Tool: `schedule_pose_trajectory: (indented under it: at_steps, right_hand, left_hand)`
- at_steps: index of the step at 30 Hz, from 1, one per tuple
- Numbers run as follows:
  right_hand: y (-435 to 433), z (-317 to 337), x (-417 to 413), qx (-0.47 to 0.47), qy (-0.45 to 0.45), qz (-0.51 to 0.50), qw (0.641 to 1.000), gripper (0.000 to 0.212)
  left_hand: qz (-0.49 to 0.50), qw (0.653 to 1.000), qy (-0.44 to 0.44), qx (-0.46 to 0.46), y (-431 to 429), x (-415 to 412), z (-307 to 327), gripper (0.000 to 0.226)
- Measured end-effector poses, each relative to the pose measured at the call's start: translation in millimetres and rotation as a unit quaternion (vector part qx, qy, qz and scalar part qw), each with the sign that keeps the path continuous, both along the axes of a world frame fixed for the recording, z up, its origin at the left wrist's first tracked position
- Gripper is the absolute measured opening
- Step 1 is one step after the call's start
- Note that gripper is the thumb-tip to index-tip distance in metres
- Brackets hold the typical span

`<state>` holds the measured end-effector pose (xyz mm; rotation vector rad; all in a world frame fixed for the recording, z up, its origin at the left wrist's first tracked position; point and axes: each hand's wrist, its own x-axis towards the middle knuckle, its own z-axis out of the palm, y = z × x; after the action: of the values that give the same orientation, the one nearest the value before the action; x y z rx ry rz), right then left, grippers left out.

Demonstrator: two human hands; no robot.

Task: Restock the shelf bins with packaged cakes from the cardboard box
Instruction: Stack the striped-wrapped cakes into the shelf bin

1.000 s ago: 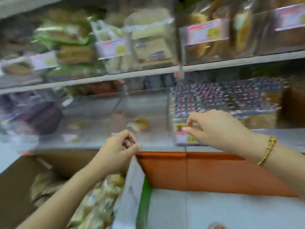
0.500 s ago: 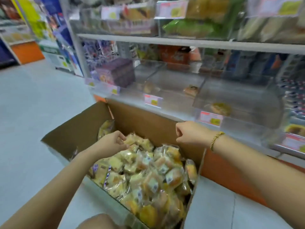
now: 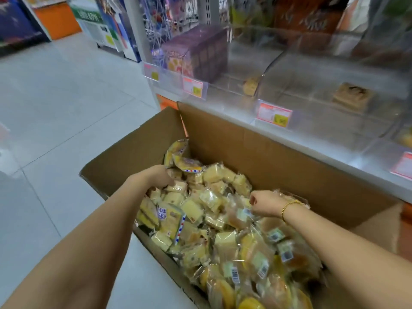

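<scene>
An open cardboard box (image 3: 245, 150) stands on the floor against the shelf, heaped with clear-wrapped yellow packaged cakes (image 3: 214, 233). My left hand (image 3: 156, 177) reaches into the far left of the pile. Its fingers point down onto a cake (image 3: 178, 188) and are hidden behind the back of the hand. My right hand (image 3: 266, 204), with a gold bracelet at the wrist, is over the middle of the pile and pinches the wrapper of a cake (image 3: 239, 216). Above the box are clear shelf bins (image 3: 312, 70). One holds a single brown cake (image 3: 353, 97), another a round one (image 3: 250, 85).
A purple carton (image 3: 200, 52) fills the leftmost bin. Red and yellow price tags (image 3: 274, 113) line the shelf's front edge. Grey tiled floor (image 3: 66, 108) lies to the left, with more displays at the far end of the aisle.
My view has swung from the shelf down to the box. Both hands have dropped from in front of the bins into the pile of cakes, and the right now pinches a wrapper.
</scene>
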<state>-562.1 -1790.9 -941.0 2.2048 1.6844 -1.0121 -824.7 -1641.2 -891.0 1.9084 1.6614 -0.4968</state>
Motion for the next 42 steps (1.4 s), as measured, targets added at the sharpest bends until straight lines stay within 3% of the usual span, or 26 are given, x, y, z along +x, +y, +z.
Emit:
schedule_pose_trajectory:
  at_steps: [3,6,9,12,17,19,20,21,25,29,31,35,39,42]
  right_hand:
    - [12.3,-28.3,-8.7,0.025,0.02,-0.03,0.999,0.033]
    - [34.7,-41.1,-17.0,0.102,0.079,-0.104,0.986,0.021]
    - [72.8,-51.3,-35.7,0.104,0.255,-0.232,0.933,0.021]
    - [114.2,-56.2,-68.7,0.005,0.458,-0.389,0.799,0.029]
    - [170.3,-56.1,-127.3,-0.052,0.626,-0.559,0.542,0.056]
    - [181.6,-56.1,-142.4,-0.065,0.632,-0.602,0.484,0.056]
    - [184.6,-56.3,-147.1,-0.066,0.628,-0.611,0.477,0.053]
    - [187.1,-58.5,-150.0,-0.061,0.621,-0.613,0.485,0.049]
    - [184.5,-62.6,-146.1,-0.006,0.558,-0.598,0.576,0.036]
    - [169.4,-59.2,-131.8,0.041,0.562,-0.583,0.585,0.028]
    - [158.6,-61.0,-121.5,0.056,0.551,-0.57,0.607,0.022]
    - [130.1,-61.2,-94.1,0.059,0.466,-0.51,0.72,0.004]
    - [100.8,-44.1,-67.9,0.068,0.434,-0.412,0.798,0.02]
    - [85.4,-27.6,-51.4,0.078,0.437,-0.371,0.816,0.028]
  left_hand:
    - [0.018,0.999,0.015,-0.032,25.2,-7.9,-26.1,0.027]
    - [-0.044,0.996,0.064,-0.046,33.1,-13.7,-37.5,0.03]
    - [-0.051,0.99,0.124,-0.054,39.3,-34.6,-44.9,0.034]
    - [-0.043,0.984,0.162,-0.064,48.2,-56.4,-48.4,0.033]
    - [0.002,0.98,0.201,0.006,60.4,-70.2,-62.1,0.026]
    - [0.007,0.973,0.227,0.044,58.5,-70.4,-65.8,0.023]
    - [0.004,0.97,0.237,0.05,57.1,-70.4,-67.8,0.024]
    - [0.001,0.969,0.245,0.044,55.9,-70.0,-68.7,0.026]
    - [0.011,0.964,0.267,0.004,52.3,-73.9,-70.2,0.021]
    - [0.019,0.961,0.274,0.023,45.3,-80.7,-70.6,0.02]
    - [0.016,0.961,0.274,0.044,43.0,-81.4,-72.5,0.024]
    - [-0.019,0.962,0.251,0.109,37.4,-70.0,-75.8,0.047]
    - [0.014,0.971,0.214,0.11,32.9,-65.4,-78.2,0.049]
    - [0.057,0.981,0.167,0.085,33.6,-65.7,-72.3,0.02]
